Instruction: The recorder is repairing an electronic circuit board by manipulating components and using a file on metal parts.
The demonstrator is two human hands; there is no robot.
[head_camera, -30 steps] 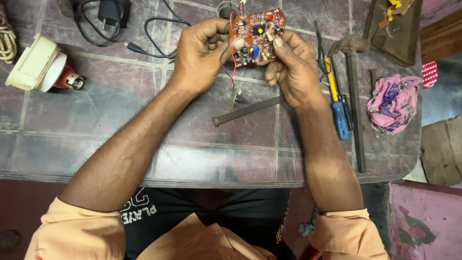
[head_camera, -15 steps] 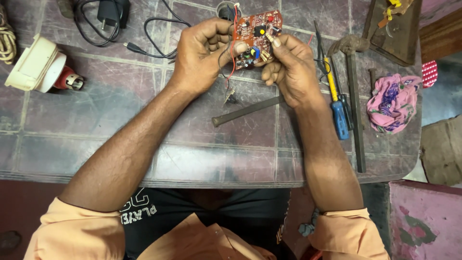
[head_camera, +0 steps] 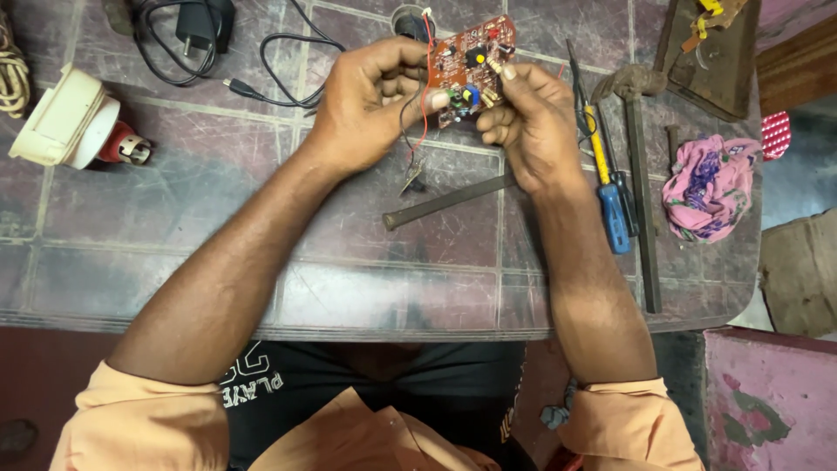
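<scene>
Nearest the person, both bare forearms reach out from rolled orange sleeves across the worn, purple-grey tiled tabletop (head_camera: 174,253). A long dark metal rod (head_camera: 449,201) lies flat on the tiles just below the hands, slanting up to the right. Above the rod, the left hand (head_camera: 370,109) and the right hand (head_camera: 532,126) hold a small red circuit board (head_camera: 471,65) studded with blue, yellow and green parts, lifted off the table and tilted. The left fingers curl round the board's left edge, thumb pressed on its face; the right thumb and forefinger pinch its right edge, the other fingers folded in. Thin red and black wires (head_camera: 417,131) hang from the board. Right of the board lie a blue-and-yellow-handled screwdriver (head_camera: 608,187) and a crumpled pink cloth (head_camera: 708,187). Far left of the board sits a white-and-red bulb housing (head_camera: 74,122); beyond it, a black charger with coiled cable (head_camera: 200,26).
</scene>
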